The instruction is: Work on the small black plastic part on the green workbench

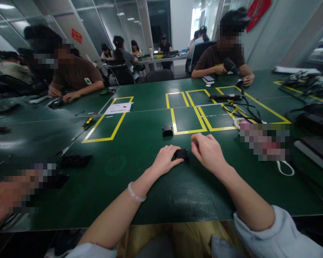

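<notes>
My left hand (165, 158) grips a small black box-shaped part (181, 154) on the green tabletop, thumb on its near side and fingers over the far side. To the right of it, my right hand (208, 150) is raised a little, its fingers curled together in a pinch. Whatever lies between those fingertips is too small or hidden to make out. A second black box-shaped part (167, 131) stands by itself on the table, just beyond my left hand.
Yellow tape outlines (113, 136) mark the green table (150, 200). A yellow-black screwdriver (87, 123) and a paper sheet (118, 108) lie left. Black cables (251, 111) and a tape roll (238, 123) lie right. Co-workers sit opposite; another person's arm (13, 190) reaches in at left.
</notes>
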Action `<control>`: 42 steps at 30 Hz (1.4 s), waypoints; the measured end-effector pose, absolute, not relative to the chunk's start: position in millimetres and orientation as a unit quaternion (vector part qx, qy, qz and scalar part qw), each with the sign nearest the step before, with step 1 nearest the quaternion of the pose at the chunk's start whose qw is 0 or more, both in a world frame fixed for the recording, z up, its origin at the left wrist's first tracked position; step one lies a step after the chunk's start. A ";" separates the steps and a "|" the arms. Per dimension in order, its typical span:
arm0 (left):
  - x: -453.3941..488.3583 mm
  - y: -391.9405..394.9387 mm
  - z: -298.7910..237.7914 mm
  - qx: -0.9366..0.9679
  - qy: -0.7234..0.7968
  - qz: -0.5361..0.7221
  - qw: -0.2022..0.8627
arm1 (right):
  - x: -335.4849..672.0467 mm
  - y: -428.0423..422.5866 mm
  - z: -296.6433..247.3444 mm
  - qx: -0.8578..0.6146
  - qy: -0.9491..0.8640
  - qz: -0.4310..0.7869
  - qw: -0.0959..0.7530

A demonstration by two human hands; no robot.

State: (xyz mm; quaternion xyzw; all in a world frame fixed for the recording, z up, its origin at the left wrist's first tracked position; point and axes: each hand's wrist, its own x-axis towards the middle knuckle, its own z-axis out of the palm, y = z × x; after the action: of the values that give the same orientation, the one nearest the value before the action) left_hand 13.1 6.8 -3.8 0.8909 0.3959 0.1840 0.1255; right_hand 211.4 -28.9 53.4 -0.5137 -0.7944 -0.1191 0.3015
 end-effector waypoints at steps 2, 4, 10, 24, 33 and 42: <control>13.2 7.1 -4.2 0.890 0.398 0.182 0.124 | 211.5 -28.9 54.1 -0.513 -0.796 -0.112 0.302; 13.2 6.9 -4.3 0.890 0.399 0.181 0.125 | 212.1 -29.1 54.4 -0.511 -0.799 -0.099 0.302; 13.4 5.9 -2.9 0.889 0.400 0.184 0.129 | 212.8 -28.4 53.3 -0.515 -0.789 -0.105 0.319; 13.2 6.3 -3.3 0.889 0.397 0.187 0.128 | 214.9 -29.0 55.0 -0.503 -0.801 -0.122 0.300; 13.0 6.5 -4.3 0.891 0.396 0.185 0.123 | 214.3 -29.5 55.3 -0.495 -0.806 -0.120 0.299; 13.0 6.1 -2.4 0.891 0.393 0.189 0.128 | 214.1 -28.8 54.3 -0.505 -0.799 -0.141 0.293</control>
State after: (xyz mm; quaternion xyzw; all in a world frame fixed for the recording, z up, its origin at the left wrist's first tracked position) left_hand 13.0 6.1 -2.4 0.8907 0.3933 0.1887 0.1280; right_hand 214.1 -28.8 54.3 -0.5050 -0.7994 -0.1409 0.2934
